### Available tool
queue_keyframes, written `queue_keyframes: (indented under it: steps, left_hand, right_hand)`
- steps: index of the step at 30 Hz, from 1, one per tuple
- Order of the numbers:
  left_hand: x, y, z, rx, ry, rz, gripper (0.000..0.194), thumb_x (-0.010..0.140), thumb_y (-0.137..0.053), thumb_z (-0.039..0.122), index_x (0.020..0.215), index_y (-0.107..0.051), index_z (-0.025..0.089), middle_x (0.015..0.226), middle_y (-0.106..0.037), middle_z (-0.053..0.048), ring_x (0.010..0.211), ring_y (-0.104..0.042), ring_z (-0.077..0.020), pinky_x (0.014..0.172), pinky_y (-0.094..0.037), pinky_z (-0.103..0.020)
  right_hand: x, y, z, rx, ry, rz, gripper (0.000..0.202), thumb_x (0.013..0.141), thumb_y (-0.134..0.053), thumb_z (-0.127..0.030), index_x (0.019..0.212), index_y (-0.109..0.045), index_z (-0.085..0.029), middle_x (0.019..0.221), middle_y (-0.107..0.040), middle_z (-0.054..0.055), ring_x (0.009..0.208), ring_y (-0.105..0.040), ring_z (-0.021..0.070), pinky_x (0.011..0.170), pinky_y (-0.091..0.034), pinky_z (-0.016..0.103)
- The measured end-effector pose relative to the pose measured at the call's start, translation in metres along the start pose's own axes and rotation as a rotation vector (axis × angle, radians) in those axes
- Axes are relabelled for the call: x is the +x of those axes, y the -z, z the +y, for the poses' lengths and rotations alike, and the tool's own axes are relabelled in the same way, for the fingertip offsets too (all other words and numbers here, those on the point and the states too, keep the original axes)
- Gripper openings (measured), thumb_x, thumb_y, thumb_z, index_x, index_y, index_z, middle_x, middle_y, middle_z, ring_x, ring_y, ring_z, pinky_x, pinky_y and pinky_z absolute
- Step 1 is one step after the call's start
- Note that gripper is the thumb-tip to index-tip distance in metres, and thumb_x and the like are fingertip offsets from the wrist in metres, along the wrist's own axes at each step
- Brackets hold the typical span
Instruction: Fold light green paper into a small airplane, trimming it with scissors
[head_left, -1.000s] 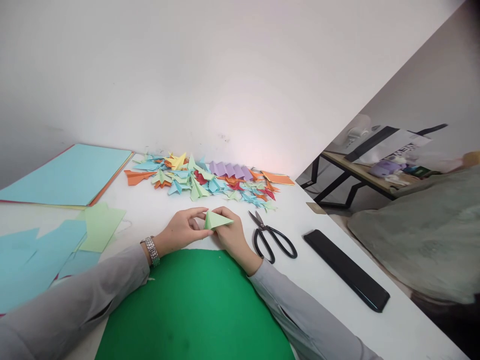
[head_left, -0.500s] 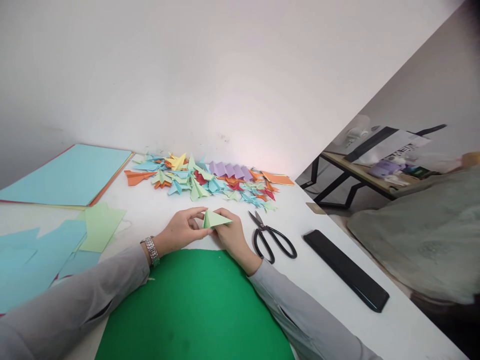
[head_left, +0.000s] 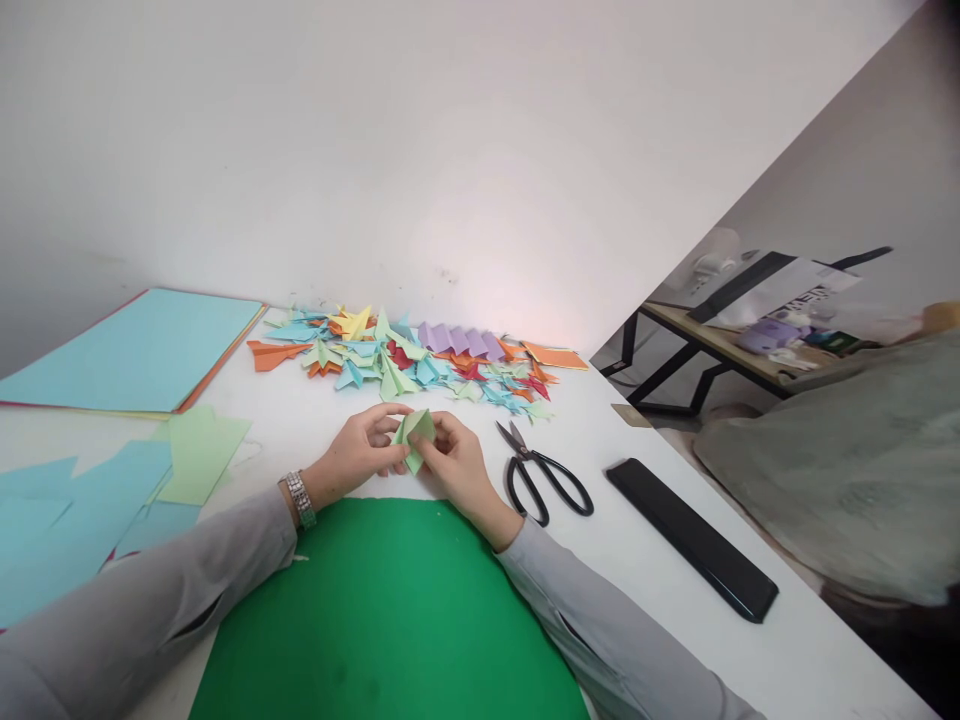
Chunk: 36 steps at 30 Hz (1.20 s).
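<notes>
A small folded light green paper (head_left: pixel 416 430) is held between my two hands, above the far edge of a green sheet (head_left: pixel 390 600). My left hand (head_left: pixel 360 445) pinches its left side, with a metal watch on the wrist. On the paper's right side, the thumb and fingers of my right hand (head_left: pixel 459 462) are closed. Beyond the hands lies a pile of small folded papers (head_left: pixel 394 378) in several colours, with a row of purple folded pieces (head_left: pixel 461 341) at its back. Black-handled scissors (head_left: pixel 534 468) lie partly open to the right of my right hand.
A stack of large light blue sheets (head_left: pixel 142 345) lies at the back left, with cut blue and green pieces (head_left: pixel 202 450) nearer. A long black case (head_left: pixel 694 540) rests at the right. Past the table edge are a second table (head_left: pixel 712 345) and a person's sleeve.
The green paper has been turned and its point no longer sticks out to the right. My right hand's fingers have shifted left onto its face. My left hand has moved slightly.
</notes>
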<state>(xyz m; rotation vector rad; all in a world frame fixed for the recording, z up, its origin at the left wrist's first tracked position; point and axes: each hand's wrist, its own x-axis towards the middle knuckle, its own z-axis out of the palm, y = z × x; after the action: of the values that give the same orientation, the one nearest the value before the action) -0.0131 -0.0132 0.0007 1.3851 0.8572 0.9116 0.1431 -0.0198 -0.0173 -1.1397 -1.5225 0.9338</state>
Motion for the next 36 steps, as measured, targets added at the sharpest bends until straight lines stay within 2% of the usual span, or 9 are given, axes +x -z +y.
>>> queue_keyframes:
  steps: [5,15,20,24,27,30,33,36]
  left_hand:
    - [0.0020,0.0035,-0.0016,-0.048,0.006,0.005,0.048,0.068,-0.066,0.023,0.112,-0.050,0.013,0.084,-0.068,-0.007,0.054,-0.062,-0.0134,0.046,-0.043,-0.023]
    - [0.0042,0.0041,0.0007,-0.094,0.037,0.007,0.045,0.065,-0.066,0.022,0.106,-0.055,0.011,0.070,-0.067,-0.003,0.050,-0.060,-0.0132,0.044,-0.042,-0.022]
    - [0.0037,0.0059,0.0005,-0.109,0.025,-0.014,0.040,0.064,-0.063,0.021,0.102,-0.055,0.013,0.078,-0.068,-0.005,0.052,-0.061,-0.0132,0.043,-0.041,-0.021]
    - [0.0046,0.0061,-0.0011,-0.168,0.047,-0.038,0.036,0.071,-0.058,0.033,0.101,-0.055,0.013,0.072,-0.065,-0.005,0.054,-0.063,-0.0162,0.044,-0.042,-0.023]
    - [0.0056,0.0037,-0.0012,-0.147,0.057,0.040,0.036,0.076,-0.054,0.045,0.091,-0.058,0.013,0.061,-0.057,-0.001,0.052,-0.058,-0.0135,0.045,-0.043,-0.023]
    - [0.0060,0.0020,-0.0002,-0.122,0.027,0.124,0.030,0.073,-0.062,0.044,0.080,-0.059,0.014,0.057,-0.051,0.004,0.049,-0.050,-0.0080,0.046,-0.042,-0.021]
    - [0.0058,0.0021,0.0018,-0.184,0.037,0.159,0.029,0.066,-0.070,0.037,0.080,-0.058,0.015,0.062,-0.056,0.003,0.054,-0.052,-0.0073,0.051,-0.042,-0.019]
    - [0.0058,0.0023,0.0041,-0.249,0.084,0.182,0.034,0.064,-0.072,0.038,0.083,-0.056,0.015,0.070,-0.061,0.000,0.059,-0.056,-0.0095,0.054,-0.043,-0.021]
  right_hand:
    - [-0.0032,0.0009,-0.0046,0.026,0.025,0.021,0.025,0.077,-0.058,-0.036,0.095,-0.053,-0.019,0.051,-0.049,-0.007,0.042,-0.049,0.0112,0.044,-0.038,0.024]
    - [-0.0058,0.0011,-0.0023,0.116,0.029,0.058,0.021,0.080,-0.054,-0.038,0.091,-0.054,-0.020,0.054,-0.050,-0.005,0.044,-0.049,0.0107,0.042,-0.041,0.023]
    - [-0.0060,0.0019,-0.0035,0.098,0.056,0.067,0.015,0.081,-0.052,-0.034,0.088,-0.056,-0.021,0.054,-0.051,-0.004,0.045,-0.049,0.0114,0.043,-0.041,0.024]
    - [-0.0065,0.0020,-0.0033,0.074,0.084,0.061,0.015,0.080,-0.050,-0.032,0.087,-0.057,-0.021,0.056,-0.053,-0.003,0.046,-0.050,0.0118,0.044,-0.042,0.024]
    - [-0.0076,0.0022,-0.0030,0.034,0.114,0.023,0.016,0.082,-0.048,-0.030,0.090,-0.057,-0.021,0.055,-0.052,-0.004,0.046,-0.050,0.0119,0.045,-0.041,0.024]
    - [-0.0089,0.0023,-0.0036,-0.068,0.175,-0.005,0.016,0.083,-0.046,-0.028,0.092,-0.058,-0.021,0.053,-0.048,-0.005,0.046,-0.048,0.0116,0.046,-0.039,0.024]
    - [-0.0095,0.0021,-0.0041,-0.143,0.220,-0.017,0.018,0.084,-0.046,-0.026,0.095,-0.058,-0.020,0.060,-0.054,-0.002,0.048,-0.047,0.0119,0.047,-0.038,0.024]
    - [-0.0098,0.0017,-0.0037,-0.201,0.270,-0.020,0.021,0.084,-0.044,-0.022,0.098,-0.060,-0.020,0.079,-0.065,0.003,0.054,-0.051,0.0120,0.051,-0.041,0.025]
